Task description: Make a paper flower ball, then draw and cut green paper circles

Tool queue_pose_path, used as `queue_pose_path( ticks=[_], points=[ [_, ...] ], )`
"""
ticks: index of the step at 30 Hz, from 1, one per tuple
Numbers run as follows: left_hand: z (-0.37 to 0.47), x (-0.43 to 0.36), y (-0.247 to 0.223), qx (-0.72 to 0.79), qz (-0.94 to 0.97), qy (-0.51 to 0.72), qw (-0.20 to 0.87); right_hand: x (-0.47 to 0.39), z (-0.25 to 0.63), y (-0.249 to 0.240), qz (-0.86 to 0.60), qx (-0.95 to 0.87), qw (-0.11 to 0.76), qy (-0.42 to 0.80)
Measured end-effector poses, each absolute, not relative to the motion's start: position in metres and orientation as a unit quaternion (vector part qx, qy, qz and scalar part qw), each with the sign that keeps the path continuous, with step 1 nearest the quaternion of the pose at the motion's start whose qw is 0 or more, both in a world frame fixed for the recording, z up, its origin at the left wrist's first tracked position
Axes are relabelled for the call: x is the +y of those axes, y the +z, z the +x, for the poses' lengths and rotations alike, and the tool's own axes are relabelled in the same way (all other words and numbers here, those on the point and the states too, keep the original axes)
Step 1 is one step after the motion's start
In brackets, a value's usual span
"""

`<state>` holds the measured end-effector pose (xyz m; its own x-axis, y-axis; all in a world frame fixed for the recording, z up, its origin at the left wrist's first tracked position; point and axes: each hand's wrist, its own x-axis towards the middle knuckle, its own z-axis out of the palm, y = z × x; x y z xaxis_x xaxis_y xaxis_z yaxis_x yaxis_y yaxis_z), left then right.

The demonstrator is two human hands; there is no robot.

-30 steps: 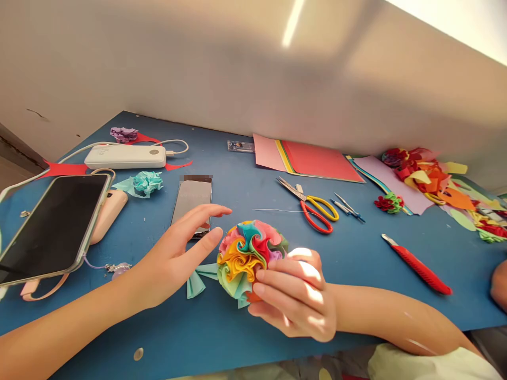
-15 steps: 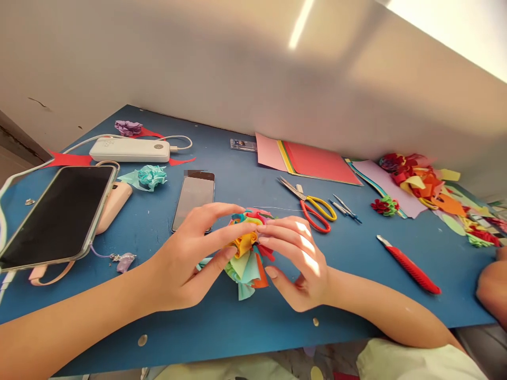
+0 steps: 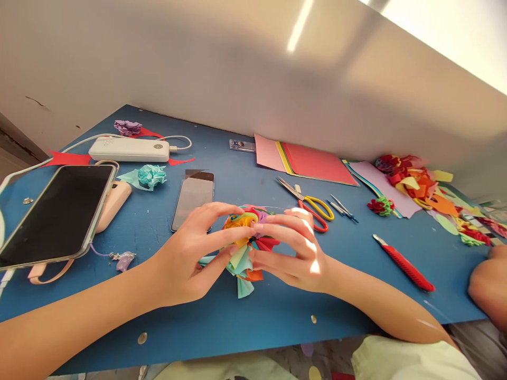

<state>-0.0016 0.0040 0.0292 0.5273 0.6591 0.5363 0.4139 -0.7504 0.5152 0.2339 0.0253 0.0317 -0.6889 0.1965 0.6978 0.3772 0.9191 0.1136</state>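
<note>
In the head view, the left hand (image 3: 180,264) and right hand (image 3: 299,253) pinch the paper flower (image 3: 241,261) between them, near the small phone (image 3: 196,199). They seem to be shaping folds, which calls for light fingertips.

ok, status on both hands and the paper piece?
Left hand, right hand: fingers on multicoloured paper flower. Smaller phone close beyond left hand, scissors beyond right.

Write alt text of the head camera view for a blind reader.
A left hand and right hand hold a ruffled multicoloured paper ball at a blue table; red-and-yellow-handled scissors and a red knife lie to the right.
</note>
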Motion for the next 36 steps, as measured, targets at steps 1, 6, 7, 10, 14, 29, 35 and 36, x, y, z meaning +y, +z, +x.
queue_pose_path(
  ticks=[1, 6, 7, 10, 14, 29, 35, 36],
  points=[
    [-0.001, 0.004, 0.029, 0.311, 0.857, 0.376, 0.165, 0.025, 0.233, 0.031, -0.156, -0.909, 0.364, -0.133],
    [-0.001, 0.004, 0.026, 0.307, 0.852, 0.388, 0.167, 0.025, 0.229, 0.023, -0.16, -0.902, 0.365, -0.169],
    [-0.001, 0.004, 0.026, 0.308, 0.851, 0.392, 0.169, 0.026, 0.228, 0.021, -0.162, -0.9, 0.366, -0.174],
    [-0.001, 0.003, 0.026, 0.31, 0.843, 0.398, 0.186, 0.027, 0.223, 0.021, -0.164, -0.892, 0.378, -0.186],
    [-0.001, 0.001, 0.03, 0.311, 0.838, 0.399, 0.207, 0.027, 0.216, 0.024, -0.158, -0.89, 0.38, -0.196],
    [0.008, -0.014, 0.028, 0.336, 0.845, 0.415, 0.019, 0.025, 0.213, 0.018, -0.183, -0.889, 0.389, -0.157],
    [0.01, -0.015, 0.025, 0.231, 0.884, 0.394, -0.1, 0.022, 0.216, 0.02, -0.186, -0.881, 0.412, -0.143],
    [0.01, -0.016, 0.024, 0.22, 0.886, 0.387, -0.129, 0.021, 0.216, 0.019, -0.179, -0.879, 0.418, -0.145]
  ],
)
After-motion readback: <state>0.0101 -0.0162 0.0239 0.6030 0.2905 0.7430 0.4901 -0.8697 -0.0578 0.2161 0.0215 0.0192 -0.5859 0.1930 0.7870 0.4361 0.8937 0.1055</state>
